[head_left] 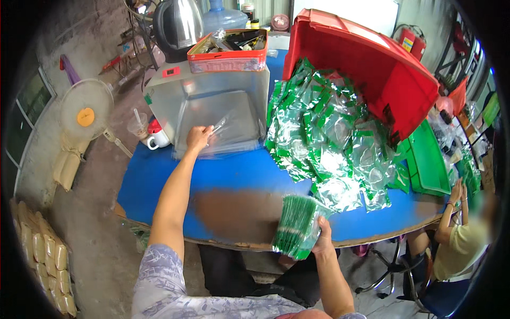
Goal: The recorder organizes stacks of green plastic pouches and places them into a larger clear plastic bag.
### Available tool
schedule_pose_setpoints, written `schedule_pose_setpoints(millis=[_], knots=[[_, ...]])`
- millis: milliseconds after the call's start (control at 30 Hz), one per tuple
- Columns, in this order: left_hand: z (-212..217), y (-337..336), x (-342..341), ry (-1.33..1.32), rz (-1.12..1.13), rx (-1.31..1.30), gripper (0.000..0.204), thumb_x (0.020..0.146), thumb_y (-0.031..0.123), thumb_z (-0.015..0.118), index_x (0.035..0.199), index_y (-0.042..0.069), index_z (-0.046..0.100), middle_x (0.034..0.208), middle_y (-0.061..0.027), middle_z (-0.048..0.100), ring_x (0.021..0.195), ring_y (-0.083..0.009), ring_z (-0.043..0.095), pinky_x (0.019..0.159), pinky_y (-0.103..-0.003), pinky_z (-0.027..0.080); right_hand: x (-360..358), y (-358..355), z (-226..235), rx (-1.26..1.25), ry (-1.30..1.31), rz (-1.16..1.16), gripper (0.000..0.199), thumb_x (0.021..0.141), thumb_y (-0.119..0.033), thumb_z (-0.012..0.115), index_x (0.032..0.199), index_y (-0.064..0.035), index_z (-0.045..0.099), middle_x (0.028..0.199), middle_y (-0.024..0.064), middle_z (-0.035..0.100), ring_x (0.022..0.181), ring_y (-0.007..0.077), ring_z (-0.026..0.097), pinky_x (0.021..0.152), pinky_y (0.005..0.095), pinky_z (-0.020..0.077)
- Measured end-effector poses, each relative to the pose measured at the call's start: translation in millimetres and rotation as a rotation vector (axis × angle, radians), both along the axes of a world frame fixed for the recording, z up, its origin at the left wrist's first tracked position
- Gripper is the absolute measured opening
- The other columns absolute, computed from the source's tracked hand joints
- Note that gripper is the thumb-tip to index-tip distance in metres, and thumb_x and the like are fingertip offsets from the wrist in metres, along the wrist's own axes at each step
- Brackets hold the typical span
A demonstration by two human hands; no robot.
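My left hand [199, 138] reaches to the open front of a grey box [159, 93]. Its fingers pinch the edge of a clear plastic bag [226, 123], which lifts off a stack of clear bags [204, 154] lying in the box. Over the table's near edge, my right hand [323, 238] grips a thick bundle of green-edged packets [296, 226], fanned in a row. Beyond that bundle, a large heap of green and clear packets [329, 138] spills from a tipped red crate [366, 58] onto the blue table [175, 183].
A tin of small tools [228, 63] and a kettle [180, 29] top the grey box. A white mug [158, 139] and a drink cup [139, 126] stand left of it. A green tray [427, 159] lies right. A fan [85, 114] stands left; a co-worker [459, 244] sits right.
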State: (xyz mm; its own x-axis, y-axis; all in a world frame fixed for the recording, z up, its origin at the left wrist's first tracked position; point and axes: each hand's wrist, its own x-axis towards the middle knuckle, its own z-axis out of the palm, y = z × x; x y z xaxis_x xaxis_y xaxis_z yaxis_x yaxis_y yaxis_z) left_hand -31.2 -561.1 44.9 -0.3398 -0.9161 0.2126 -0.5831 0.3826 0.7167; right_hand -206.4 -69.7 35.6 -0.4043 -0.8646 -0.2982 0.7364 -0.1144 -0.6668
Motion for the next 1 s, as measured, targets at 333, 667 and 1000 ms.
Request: schedule_pose_setpoints(millis=[333, 667, 1000], knots=[[93, 92, 25, -0.153, -0.198, -0.271, 0.041, 0.092, 0.035, 0.068, 0.076, -0.002, 0.068, 0.074, -0.0209, 0.065, 0.067, -0.0361, 0.06, 0.064, -0.044, 0.046, 4, -4, -12, -0.034, -0.074, -0.06, 0.07, 0.083, -0.044, 0.072, 0.134, -0.0021, 0.051, 0.121, 0.0137, 0.063, 0.108, 0.0285, 0.064, 0.095, 0.0454, 0.0534], [41, 252, 46, -0.127, -0.53, -0.24, 0.024, 0.085, 0.026, 0.076, 0.093, 0.004, 0.073, 0.087, -0.0112, 0.067, 0.076, -0.0263, 0.064, 0.07, -0.038, 0.05, 2, -12, 6, -0.203, -0.068, -0.074, 0.061, 0.087, -0.043, 0.07, 0.129, -0.0004, 0.055, 0.114, 0.012, 0.068, 0.101, 0.0235, 0.068, 0.091, 0.0398, 0.0563], [27, 238, 41, 0.087, -0.383, 0.067, 0.019, 0.087, 0.02, 0.077, 0.093, 0.001, 0.077, 0.083, -0.0104, 0.069, 0.074, -0.0184, 0.064, 0.069, -0.031, 0.05, 11, -11, 9, -0.182, -0.029, -0.078, 0.06, 0.086, -0.038, 0.073, 0.128, 0.0011, 0.055, 0.111, 0.0119, 0.068, 0.096, 0.0221, 0.068, 0.089, 0.0389, 0.0565]])
